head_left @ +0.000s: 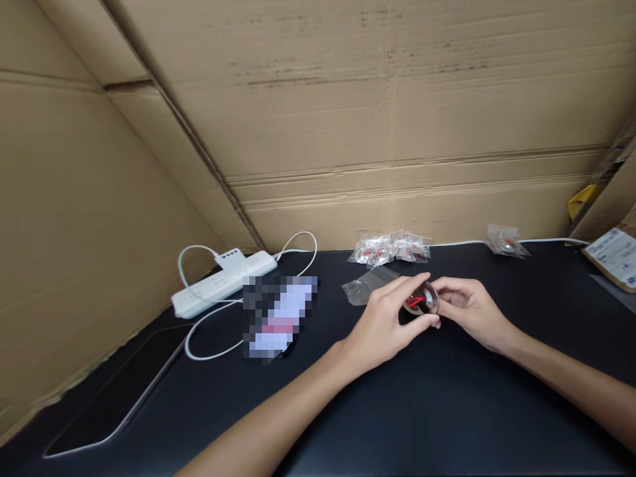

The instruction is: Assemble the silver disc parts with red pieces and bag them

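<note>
Left hand (383, 321), right hand (474, 313): fingers holding glossy round piece (430, 298); uneven tug could loosen red wires (415, 303). Clear packets (390, 249), eleven o'clock.

The head camera looks forward and down across a table (447, 417) toward a cardboard wall (318, 126).

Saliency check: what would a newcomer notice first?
The shiny round piece with red strands, right of centre, between the left hand and the right hand. Next, the pixelated patch left of the hands, by the white power strip. Then clear bags near the cardboard wall.
</note>
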Demonstrator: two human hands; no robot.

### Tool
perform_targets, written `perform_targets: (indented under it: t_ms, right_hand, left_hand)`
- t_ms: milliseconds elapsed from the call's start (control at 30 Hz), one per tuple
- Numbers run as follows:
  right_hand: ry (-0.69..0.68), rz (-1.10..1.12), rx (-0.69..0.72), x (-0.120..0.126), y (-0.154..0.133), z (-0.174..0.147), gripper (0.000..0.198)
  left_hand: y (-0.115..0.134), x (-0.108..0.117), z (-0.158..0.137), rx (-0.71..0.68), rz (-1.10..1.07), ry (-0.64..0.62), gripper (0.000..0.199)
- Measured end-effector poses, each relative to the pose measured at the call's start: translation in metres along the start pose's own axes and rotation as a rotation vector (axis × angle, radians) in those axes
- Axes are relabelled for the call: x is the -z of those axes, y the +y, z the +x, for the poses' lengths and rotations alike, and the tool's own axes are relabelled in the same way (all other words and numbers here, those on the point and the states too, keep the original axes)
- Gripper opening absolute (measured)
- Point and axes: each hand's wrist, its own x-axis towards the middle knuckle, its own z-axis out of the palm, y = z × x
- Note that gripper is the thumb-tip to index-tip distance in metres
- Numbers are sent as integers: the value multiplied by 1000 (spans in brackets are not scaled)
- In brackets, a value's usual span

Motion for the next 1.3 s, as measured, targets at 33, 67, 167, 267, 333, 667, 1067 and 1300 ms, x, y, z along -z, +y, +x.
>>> perform_targets:
  t_ms: [33, 67, 167, 267, 333, 667, 1067, 1300]
  right_hand:
    - [-4, 11, -8, 0, -1, 0, 23]
    - [-13, 20, -18, 0, -3, 0, 23]
    - [-59, 58, -58, -1, -3, -2, 22]
    - [-68, 153, -103, -1, 0, -2, 24]
    - [-30, 216, -126, -1, 1, 0, 28]
    - [43, 175, -140, 11, 0, 5, 32]
    - [213, 334, -209, 21, 6, 8, 28]
    - [233, 386, -164, 22, 7, 10, 22]
  left_hand:
    - [0, 0, 0, 1, -1, -5, 52]
    - [1, 1, 0, 2, -3, -6, 52]
    - [2, 0, 0, 5, -9, -6, 47]
    - [4, 0, 0, 20, -40, -5, 43]
    - [4, 0, 1, 43, -83, 8, 41]
    - [-6, 2, 3, 128, -154, 71, 39]
    - [-5, 0, 3, 155, -220, 49, 39]
    - [-6, 0, 3, 172, -238, 39, 37]
